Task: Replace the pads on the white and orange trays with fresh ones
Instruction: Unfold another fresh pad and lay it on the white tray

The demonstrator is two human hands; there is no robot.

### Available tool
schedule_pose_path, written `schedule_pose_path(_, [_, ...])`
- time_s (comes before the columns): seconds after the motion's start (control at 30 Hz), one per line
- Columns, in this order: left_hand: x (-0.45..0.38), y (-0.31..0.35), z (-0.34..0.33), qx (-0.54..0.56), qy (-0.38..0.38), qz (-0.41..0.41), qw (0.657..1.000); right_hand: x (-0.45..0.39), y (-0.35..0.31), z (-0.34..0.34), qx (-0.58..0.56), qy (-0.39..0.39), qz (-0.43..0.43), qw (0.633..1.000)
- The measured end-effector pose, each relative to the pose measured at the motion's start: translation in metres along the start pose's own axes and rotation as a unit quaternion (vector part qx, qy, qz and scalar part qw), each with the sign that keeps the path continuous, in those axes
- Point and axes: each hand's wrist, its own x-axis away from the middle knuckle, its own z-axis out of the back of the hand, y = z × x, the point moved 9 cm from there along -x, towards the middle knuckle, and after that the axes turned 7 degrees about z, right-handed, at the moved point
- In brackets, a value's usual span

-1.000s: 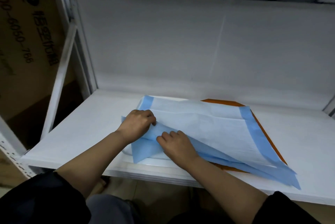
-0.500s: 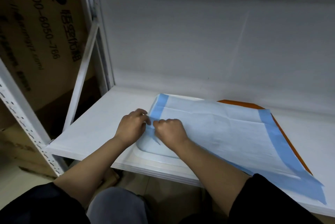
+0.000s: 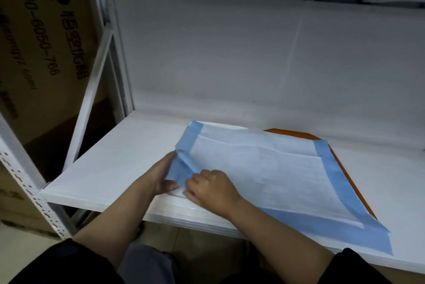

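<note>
Spread across shelf (image 3: 110,164): blue-bordered pad (image 3: 264,168), hiding most of orange tray (image 3: 296,133); white tray (image 3: 184,202) barely visible beneath; crumpled near-left corner pinched by left hand (image 3: 161,177) and right hand (image 3: 211,188); fingertips hidden.

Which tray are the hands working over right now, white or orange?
The white tray, at the pad's left end under both hands; the orange tray only peeks out along the pad's right edge.
</note>
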Motion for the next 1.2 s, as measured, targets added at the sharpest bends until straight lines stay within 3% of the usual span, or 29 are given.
schedule_pose_path(0.13, [-0.001, 0.018, 0.046, -0.137, 0.144, -0.056, 0.978, 0.019, -0.016, 0.001, -0.064, 0.009, 0.061, 0.996])
schedule_pose_path(0.23, [0.004, 0.014, 0.062, -0.163, 0.171, -0.047, 0.971, 0.026, -0.001, -0.007, -0.118, -0.010, -0.023, 0.993])
schedule_pose_path(0.3, [0.006, 0.005, 0.064, -0.162, 0.157, -0.024, 0.974, 0.033, 0.014, -0.024, -0.157, -0.080, -0.122, 0.977])
schedule_pose_path(0.37, [0.008, -0.001, 0.061, -0.183, 0.140, -0.010, 0.973, 0.050, 0.019, -0.050, -0.214, -0.195, -0.202, 0.936])
schedule_pose_path(0.43, [0.006, -0.001, 0.058, -0.248, 0.134, -0.021, 0.959, 0.063, 0.011, -0.065, -0.226, -0.275, -0.209, 0.911])
schedule_pose_path(0.5, [0.005, 0.000, 0.057, -0.339, 0.141, -0.035, 0.930, 0.067, 0.002, -0.072, -0.211, -0.305, -0.190, 0.909])
schedule_pose_path(0.57, [0.001, -0.004, 0.061, -0.357, 0.144, -0.040, 0.922, 0.070, -0.003, -0.076, -0.204, -0.322, -0.182, 0.906])
schedule_pose_path(0.73, [-0.005, -0.021, 0.082, -0.250, 0.121, -0.010, 0.961, 0.078, -0.004, -0.076, -0.187, -0.315, -0.162, 0.916])
schedule_pose_path(1.03, [0.000, -0.027, 0.079, -0.145, 0.093, -0.030, 0.985, 0.076, 0.000, -0.072, -0.195, -0.239, -0.173, 0.936])
schedule_pose_path(1.2, [0.006, -0.029, 0.078, -0.195, 0.083, -0.021, 0.977, 0.068, 0.005, -0.069, -0.244, -0.207, -0.233, 0.918])
